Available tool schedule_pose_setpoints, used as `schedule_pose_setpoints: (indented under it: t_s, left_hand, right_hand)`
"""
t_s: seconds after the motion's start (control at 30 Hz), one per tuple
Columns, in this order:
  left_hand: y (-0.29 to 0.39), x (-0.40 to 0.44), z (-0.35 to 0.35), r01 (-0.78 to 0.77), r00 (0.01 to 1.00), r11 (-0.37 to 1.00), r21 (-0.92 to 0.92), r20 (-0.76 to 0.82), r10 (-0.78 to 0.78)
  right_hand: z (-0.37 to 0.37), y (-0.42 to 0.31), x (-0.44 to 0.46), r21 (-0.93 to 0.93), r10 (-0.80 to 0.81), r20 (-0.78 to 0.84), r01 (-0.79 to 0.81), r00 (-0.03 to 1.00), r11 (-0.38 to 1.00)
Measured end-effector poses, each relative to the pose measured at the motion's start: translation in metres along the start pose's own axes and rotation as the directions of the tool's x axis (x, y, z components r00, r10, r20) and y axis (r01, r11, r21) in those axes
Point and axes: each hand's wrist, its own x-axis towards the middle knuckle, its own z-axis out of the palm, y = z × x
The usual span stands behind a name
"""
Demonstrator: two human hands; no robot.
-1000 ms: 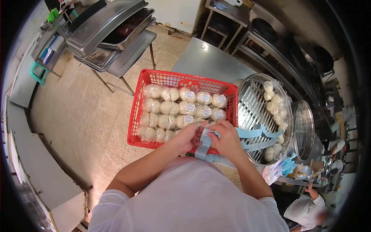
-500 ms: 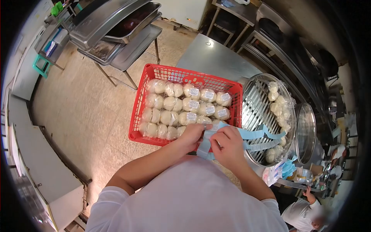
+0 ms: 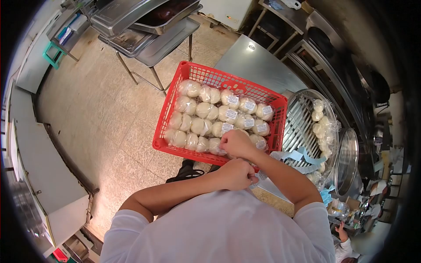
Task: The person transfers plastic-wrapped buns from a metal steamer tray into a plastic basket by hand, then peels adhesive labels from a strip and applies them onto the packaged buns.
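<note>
A red plastic crate (image 3: 169, 98) holds rows of round white buns (image 3: 206, 111) in clear wrapping, several with white printed labels (image 3: 231, 114). My right hand (image 3: 237, 143) reaches over the crate's near side, fingertips pinched together at a wrapped bun in the front row. Whatever lies between those fingertips is hidden. Below it, just outside the near rim, my left hand (image 3: 239, 174) is closed on a pale blue label strip. That strip (image 3: 300, 155) passes behind my right forearm and trails over the round steamer tray at the right.
The round slatted metal tray (image 3: 294, 125) carries more wrapped buns (image 3: 322, 127). Another round rack (image 3: 346, 160) leans beside it. A steel table (image 3: 258, 65) stands behind the crate, a rack with metal pans (image 3: 169, 41) at back left. Another person's hand (image 3: 340, 229) shows at lower right.
My hands have parted: the right moved up and left onto the front-row buns, the left moved down towards my body with the strip. The view has shifted, so the crate appears further right.
</note>
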Motion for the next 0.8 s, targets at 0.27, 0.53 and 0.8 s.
schedule_pose_setpoints:
  t_s: [0.27, 0.53, 0.8]
  left_hand:
    - [-0.001, -0.006, -0.009, -0.037, 0.998, 0.999, -0.005, 0.046, 0.037]
    - [-0.001, -0.006, -0.021, 0.015, 1.0, 0.997, -0.07, 0.016, -0.014]
    - [-0.001, -0.001, -0.04, 0.172, 0.985, 0.966, -0.191, 0.042, -0.167]
  right_hand:
    - [-0.007, -0.004, -0.011, -0.433, -0.244, -0.199, 0.139, 0.949, 0.891]
    - [-0.017, 0.013, 0.009, -0.475, -0.386, -0.405, 0.17, 0.829, 0.863]
    - [-0.04, 0.031, 0.044, -0.419, -0.309, -0.399, 0.129, 0.863, 0.899]
